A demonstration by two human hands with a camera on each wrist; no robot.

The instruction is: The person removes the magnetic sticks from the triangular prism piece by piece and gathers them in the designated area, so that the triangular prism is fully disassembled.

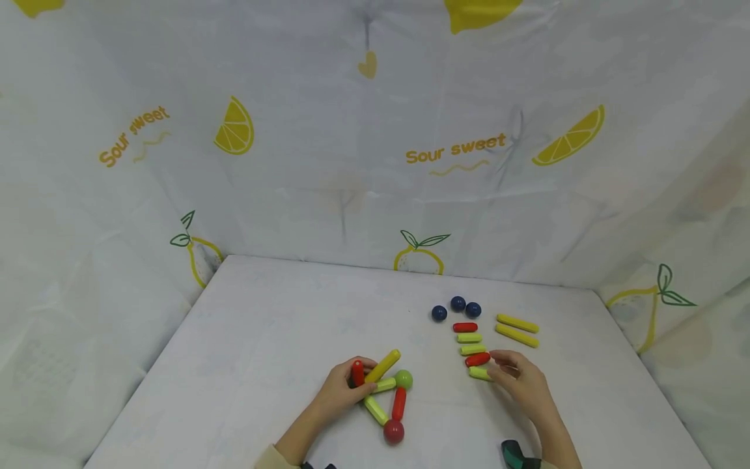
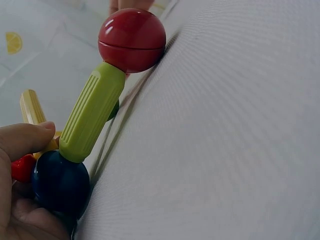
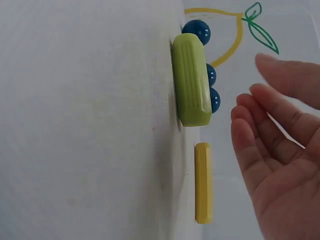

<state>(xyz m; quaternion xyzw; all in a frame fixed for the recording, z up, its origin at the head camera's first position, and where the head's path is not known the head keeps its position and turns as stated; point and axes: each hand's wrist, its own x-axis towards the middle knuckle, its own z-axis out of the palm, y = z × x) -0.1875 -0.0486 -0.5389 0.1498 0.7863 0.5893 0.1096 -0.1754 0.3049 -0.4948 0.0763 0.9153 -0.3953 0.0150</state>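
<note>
At the table's front, my left hand (image 1: 342, 388) grips a corner of a ball-and-rod toy frame, thumb and fingers around a dark blue ball (image 2: 60, 182). Two light green rods, a red rod (image 1: 399, 404), a green ball (image 1: 403, 379) and a red ball (image 1: 394, 431) form a triangle with that corner. A yellow rod (image 1: 383, 366) and another red rod (image 1: 357, 373) stick up beside the fingers. My right hand (image 1: 527, 385) hovers with loosely bent, parted fingers and nothing between them, beside the near end of a column of short red and light green rods (image 1: 479, 373).
Three dark blue balls (image 1: 458, 303) lie behind the column of rods. Two long yellow rods (image 1: 517, 335) lie to its right. A white cloth with lemon prints (image 1: 328, 195) hangs behind the white table (image 1: 234, 339).
</note>
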